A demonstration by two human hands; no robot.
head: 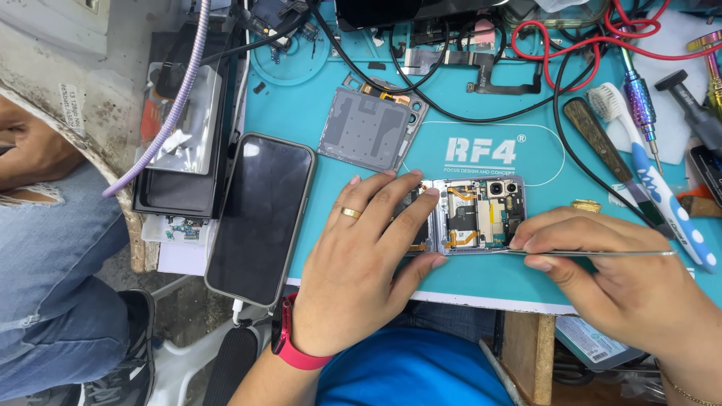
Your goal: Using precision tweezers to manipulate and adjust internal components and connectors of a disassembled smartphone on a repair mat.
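An opened fold phone (481,214) lies on the teal work mat (481,282), its boards, cameras and orange flex cables bare. My left hand (368,263), with a gold ring and a red wrist band, presses flat on the phone's left half. My right hand (624,278) pinches thin metal tweezers (602,253) lying level, their point hidden behind my fingers at the phone's lower right edge.
A dark phone (259,218) rests screen up at the mat's left edge. A grey back cover (368,128) lies above the hands. A toothbrush (662,195), screwdrivers (639,101), red and black cables (556,45) crowd the right and top. A person in jeans (53,278) sits at left.
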